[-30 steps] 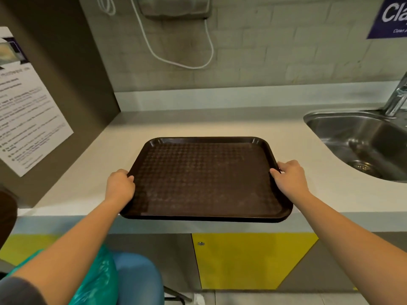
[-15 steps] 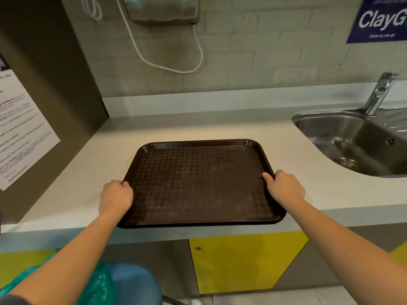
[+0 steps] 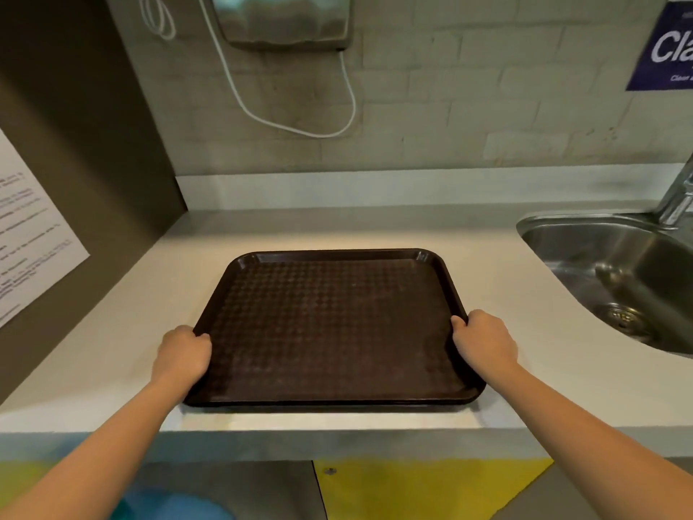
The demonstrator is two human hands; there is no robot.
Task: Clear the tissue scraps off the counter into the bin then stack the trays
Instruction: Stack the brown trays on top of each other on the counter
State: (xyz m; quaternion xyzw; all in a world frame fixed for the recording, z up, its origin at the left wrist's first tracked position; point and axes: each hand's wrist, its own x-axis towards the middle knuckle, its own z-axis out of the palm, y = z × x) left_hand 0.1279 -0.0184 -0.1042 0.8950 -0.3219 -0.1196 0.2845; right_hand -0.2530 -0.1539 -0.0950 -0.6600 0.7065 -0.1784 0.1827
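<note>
gripping the tray (image 3: 330, 328), both hands' fingers curl underneath, seemingly hidden.

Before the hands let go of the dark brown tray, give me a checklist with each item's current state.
1. Left hand grips the left rim of the dark brown textured plastic tray: ok.
2. Right hand grips the right rim: ok.
3. Tray surface free of tissue scraps: ok.
4. Visible pale grey counter free of scraps: ok.
5. Second tray underneath, edges aligned: cannot tell.
6. Tray clear of the stainless steel sink: ok.
</note>
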